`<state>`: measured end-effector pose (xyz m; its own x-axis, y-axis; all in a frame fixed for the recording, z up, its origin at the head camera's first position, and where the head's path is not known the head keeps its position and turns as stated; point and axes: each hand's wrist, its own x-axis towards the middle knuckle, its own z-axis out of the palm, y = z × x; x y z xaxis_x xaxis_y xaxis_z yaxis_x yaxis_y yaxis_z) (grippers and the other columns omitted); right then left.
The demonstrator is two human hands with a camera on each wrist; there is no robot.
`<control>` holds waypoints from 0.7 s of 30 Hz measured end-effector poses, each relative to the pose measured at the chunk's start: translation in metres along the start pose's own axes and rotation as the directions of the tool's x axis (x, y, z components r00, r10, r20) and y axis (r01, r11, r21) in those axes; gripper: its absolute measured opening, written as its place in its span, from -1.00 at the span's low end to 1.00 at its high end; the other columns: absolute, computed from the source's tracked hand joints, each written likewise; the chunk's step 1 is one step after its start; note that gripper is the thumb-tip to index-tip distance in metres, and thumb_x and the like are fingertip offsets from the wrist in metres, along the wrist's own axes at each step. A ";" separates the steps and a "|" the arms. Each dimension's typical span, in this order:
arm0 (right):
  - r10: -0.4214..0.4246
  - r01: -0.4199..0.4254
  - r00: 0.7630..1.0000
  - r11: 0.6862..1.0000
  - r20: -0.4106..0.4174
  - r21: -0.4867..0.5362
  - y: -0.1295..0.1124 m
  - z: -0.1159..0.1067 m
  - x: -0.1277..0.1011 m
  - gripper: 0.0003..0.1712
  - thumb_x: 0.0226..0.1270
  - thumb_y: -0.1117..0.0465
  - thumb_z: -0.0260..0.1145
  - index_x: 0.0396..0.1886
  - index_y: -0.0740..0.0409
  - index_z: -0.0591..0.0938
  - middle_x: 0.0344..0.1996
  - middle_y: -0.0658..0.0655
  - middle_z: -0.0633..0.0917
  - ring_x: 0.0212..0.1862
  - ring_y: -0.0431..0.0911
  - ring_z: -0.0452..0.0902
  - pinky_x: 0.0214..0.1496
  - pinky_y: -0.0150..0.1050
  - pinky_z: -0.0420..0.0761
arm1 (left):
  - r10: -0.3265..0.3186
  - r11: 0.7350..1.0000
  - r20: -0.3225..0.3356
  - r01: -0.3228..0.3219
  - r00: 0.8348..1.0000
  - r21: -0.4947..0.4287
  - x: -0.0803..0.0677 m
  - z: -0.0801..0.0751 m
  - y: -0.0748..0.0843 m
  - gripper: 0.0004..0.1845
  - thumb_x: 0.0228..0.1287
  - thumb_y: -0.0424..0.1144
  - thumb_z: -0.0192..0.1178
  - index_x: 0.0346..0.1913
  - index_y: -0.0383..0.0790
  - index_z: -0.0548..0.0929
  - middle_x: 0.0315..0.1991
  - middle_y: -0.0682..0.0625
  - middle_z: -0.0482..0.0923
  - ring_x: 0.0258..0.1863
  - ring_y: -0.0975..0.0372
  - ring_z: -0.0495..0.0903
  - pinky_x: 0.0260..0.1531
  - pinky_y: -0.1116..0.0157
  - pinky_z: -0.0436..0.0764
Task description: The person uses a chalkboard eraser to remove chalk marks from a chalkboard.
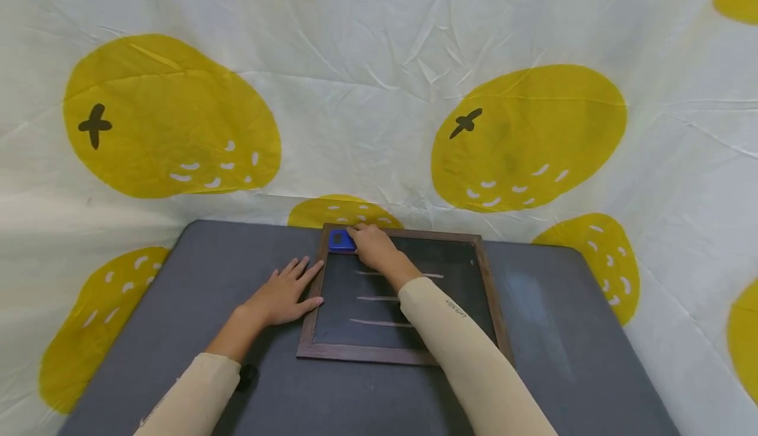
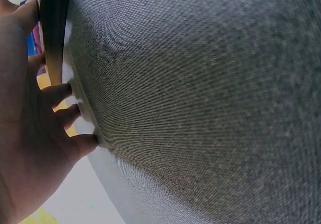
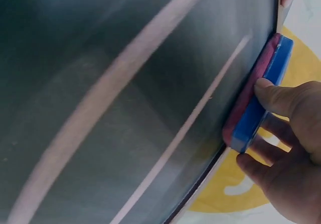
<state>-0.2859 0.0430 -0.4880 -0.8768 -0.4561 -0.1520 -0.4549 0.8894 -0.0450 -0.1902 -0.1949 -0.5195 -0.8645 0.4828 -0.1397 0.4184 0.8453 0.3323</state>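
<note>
Head view: right hand [image 1: 372,244] clamped on blue eraser [image 1: 340,241] at chalkboard [image 1: 456,271] far-left corner — chalk lines [image 1: 379,298] lie nearer the body. Left hand [image 1: 284,294] flat, fingers spread — steadying left frame edge on bench [image 1: 551,357].

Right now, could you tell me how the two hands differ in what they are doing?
The left hand lies flat, straight fingers on the grey table, thumb against the chalkboard's wooden frame; the right hand curls around a blue eraser. The left hand is beside the board, the right over its far-left corner. Both wear beige sleeves.
</note>
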 end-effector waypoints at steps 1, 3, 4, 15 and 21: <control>0.000 0.000 1.000 1.000 -0.002 0.003 0.000 0.000 0.000 -0.33 0.57 0.13 0.27 0.60 0.02 0.35 0.52 0.12 0.42 0.47 0.09 0.42 0.43 -0.06 0.52 | 0.001 1.000 -0.001 -0.001 1.000 0.000 0.000 -0.001 0.000 -0.15 0.52 0.28 0.04 0.68 -0.05 0.09 0.63 -0.33 0.06 0.61 -0.30 0.01 0.39 -0.47 0.13; -0.001 0.001 1.000 1.000 -0.001 0.008 0.001 0.001 0.000 -0.32 0.58 0.13 0.26 0.61 0.02 0.34 0.52 0.13 0.41 0.48 0.10 0.40 0.45 -0.05 0.50 | -0.003 1.000 0.000 0.003 1.000 0.000 0.000 -0.003 0.001 -0.15 0.52 0.27 0.06 0.68 -0.05 0.10 0.63 -0.33 0.06 0.61 -0.30 0.02 0.39 -0.46 0.13; -0.002 0.002 1.000 1.000 -0.002 0.013 0.002 0.001 0.000 -0.32 0.58 0.13 0.27 0.60 0.02 0.34 0.52 0.13 0.41 0.49 0.10 0.40 0.45 -0.04 0.49 | -0.006 1.000 0.002 0.006 1.000 0.001 -0.001 -0.004 0.002 -0.15 0.52 0.27 0.06 0.68 -0.05 0.10 0.63 -0.33 0.06 0.61 -0.30 0.02 0.40 -0.46 0.13; 0.004 -0.005 0.999 1.000 0.038 0.027 0.005 -0.004 -0.001 -0.29 0.55 0.09 0.29 0.61 0.01 0.33 0.53 0.14 0.41 0.51 0.07 0.38 0.47 -0.06 0.47 | -0.023 1.000 0.024 0.023 0.999 -0.003 0.001 -0.008 0.009 -0.15 0.52 0.26 0.06 0.68 -0.06 0.10 0.63 -0.33 0.06 0.60 -0.31 0.02 0.40 -0.45 0.13; -0.002 0.001 0.999 1.000 0.051 0.014 0.005 -0.005 -0.003 -0.28 0.55 0.07 0.30 0.61 -0.01 0.33 0.53 0.14 0.41 0.50 0.08 0.38 0.46 -0.05 0.49 | -0.024 1.000 0.028 0.024 0.999 0.002 0.002 -0.005 0.007 -0.14 0.52 0.29 0.04 0.68 -0.03 0.08 0.64 -0.32 0.04 0.61 -0.29 0.01 0.41 -0.44 0.13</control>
<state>-0.2868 0.0487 -0.4828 -0.8670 -0.4555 -0.2022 -0.4535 0.8893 -0.0589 -0.1908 -0.1894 -0.5125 -0.8660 0.4689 -0.1737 0.3986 0.8570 0.3266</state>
